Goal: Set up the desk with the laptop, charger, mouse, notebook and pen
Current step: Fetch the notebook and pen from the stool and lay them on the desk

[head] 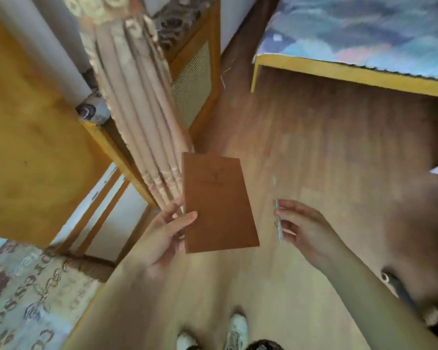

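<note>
A brown notebook [216, 203] hangs in the air above the wooden floor, cover up, with my left hand [162, 236] gripping its left edge, thumb on the cover. To its right, a thin pale pen [278, 218] is pinched upright between the fingers of my right hand [305, 227]. The two hands are apart, about a notebook's width between them. The laptop, charger and mouse are not in view. The frame is blurred by motion.
A beige pleated curtain [142, 122] hangs at the left beside a wooden cabinet [195, 79]. A yellow-edged bed [352, 72] with a blue cover is at the upper right. A patterned cloth [31, 294] lies at the lower left. My white shoes [235, 332] stand on the wooden floor [301, 137].
</note>
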